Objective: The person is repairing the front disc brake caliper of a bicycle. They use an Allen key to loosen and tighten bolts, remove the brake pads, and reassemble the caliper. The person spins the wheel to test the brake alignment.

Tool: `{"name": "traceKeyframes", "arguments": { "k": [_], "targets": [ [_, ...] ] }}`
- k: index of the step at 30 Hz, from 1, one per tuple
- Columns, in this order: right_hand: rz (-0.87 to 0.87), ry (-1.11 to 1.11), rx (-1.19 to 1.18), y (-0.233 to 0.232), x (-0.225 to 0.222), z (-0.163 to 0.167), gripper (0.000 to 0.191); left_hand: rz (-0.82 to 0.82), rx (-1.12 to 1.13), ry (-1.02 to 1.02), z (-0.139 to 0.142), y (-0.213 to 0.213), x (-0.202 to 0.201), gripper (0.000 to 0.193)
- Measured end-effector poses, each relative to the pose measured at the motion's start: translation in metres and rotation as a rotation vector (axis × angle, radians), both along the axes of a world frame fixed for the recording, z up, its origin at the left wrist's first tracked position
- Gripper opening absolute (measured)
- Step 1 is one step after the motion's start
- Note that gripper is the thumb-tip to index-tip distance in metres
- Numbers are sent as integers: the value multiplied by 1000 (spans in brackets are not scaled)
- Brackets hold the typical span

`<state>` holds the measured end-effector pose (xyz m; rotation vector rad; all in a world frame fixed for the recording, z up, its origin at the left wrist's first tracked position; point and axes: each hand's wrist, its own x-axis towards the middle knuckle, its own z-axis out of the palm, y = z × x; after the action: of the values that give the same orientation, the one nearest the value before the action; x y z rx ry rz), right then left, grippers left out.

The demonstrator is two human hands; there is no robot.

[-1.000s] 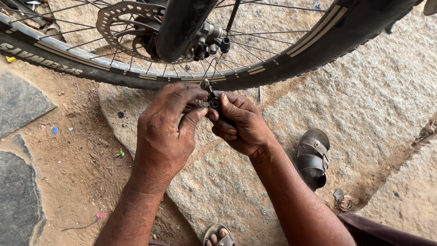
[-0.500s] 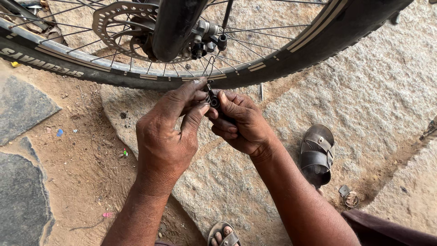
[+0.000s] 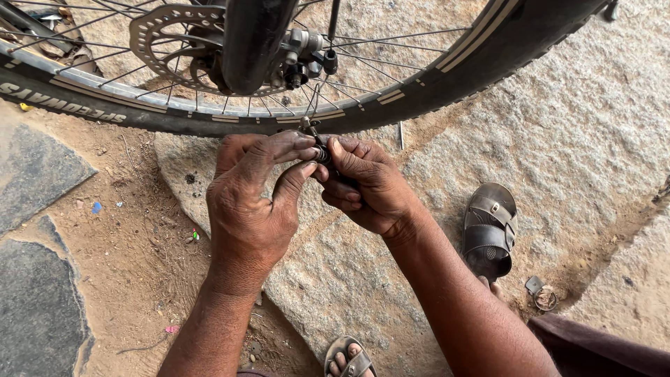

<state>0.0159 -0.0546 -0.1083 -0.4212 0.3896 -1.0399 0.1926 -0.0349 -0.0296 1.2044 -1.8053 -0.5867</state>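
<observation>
Wheel (image 3: 279,115) of a bicycle is seen spanning the top of the view, tyre down near the ground, spokes, disc rotor (image 3: 171,35) and hub parts above. A dark fork leg (image 3: 255,42) is set in front of the hub. Valve (image 3: 310,132), a small metal stem poking inward from the rim, is pinched between both hands just below the tyre, probably so it is kept steady while being turned or fitted; what exactly sits on it cannot be told.

Left hand (image 3: 255,202) is curled, thumb and forefinger closed on the valve tip. Right hand (image 3: 366,185) is clenched around a small dark part at the same spot, thumb pressed on top.

Ground is made of rough grey stone slabs (image 3: 558,126) with reddish dirt (image 3: 132,237) between them, scattered with tiny litter bits. A brown sandal (image 3: 488,230) is left empty on the stone at right; another sandalled foot (image 3: 349,359) is seen at the bottom edge. Outdoor daylight setting; no walls shown.
</observation>
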Motion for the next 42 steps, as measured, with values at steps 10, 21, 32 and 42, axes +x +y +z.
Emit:
{"name": "traceKeyframes", "arguments": {
  "k": [10, 21, 32, 42],
  "targets": [
    [22, -52, -21, 1, -3, 1, 21, 29, -39, -55, -1, 1, -2, 21],
    [18, -3, 5, 6, 1, 3, 23, -20, 153, 151, -3, 5, 3, 22],
    [4, 23, 5, 10, 8, 6, 23, 35, 81, 121, -5, 8, 11, 21],
    [14, -5, -31, 8, 15, 3, 23, 13, 36, 82, -9, 8, 19, 21]
  ]
}}
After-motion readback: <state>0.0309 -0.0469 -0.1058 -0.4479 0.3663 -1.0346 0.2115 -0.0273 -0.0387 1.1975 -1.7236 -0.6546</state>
